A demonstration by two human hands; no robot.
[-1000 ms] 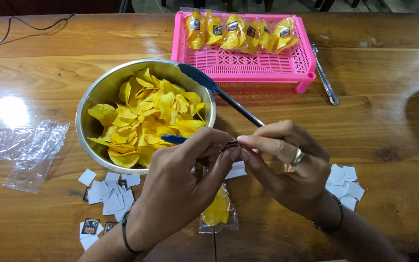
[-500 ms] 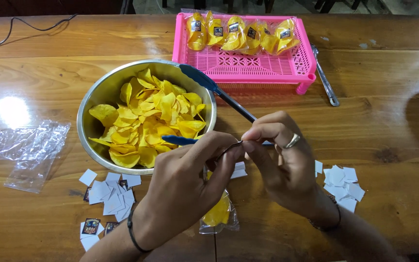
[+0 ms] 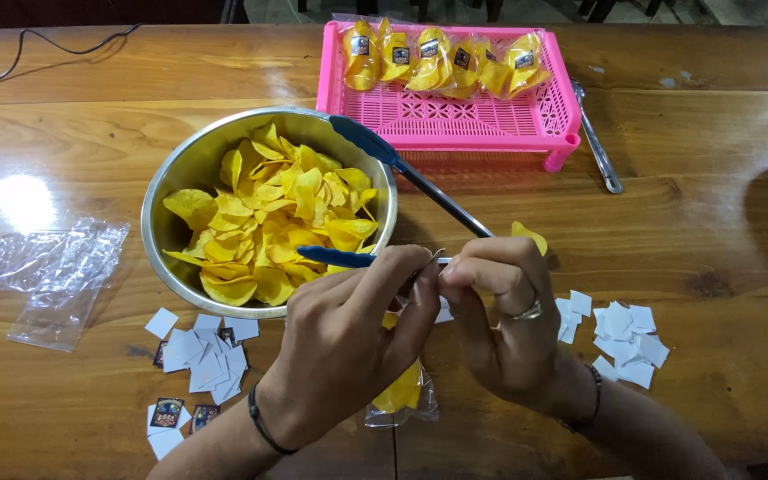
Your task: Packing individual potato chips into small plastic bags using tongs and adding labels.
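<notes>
Over the table [image 3: 91, 160], my left hand [image 3: 348, 342] and right hand [image 3: 500, 311] pinch the top of a chip bag [image 3: 399, 396] that hangs below them. Just beyond sit the chip bowl [image 3: 180, 169] and tongs [image 3: 420, 182].

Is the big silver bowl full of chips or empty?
Full. The metal bowl is heaped with yellow chips, with blue-tipped tongs resting across it.
</notes>
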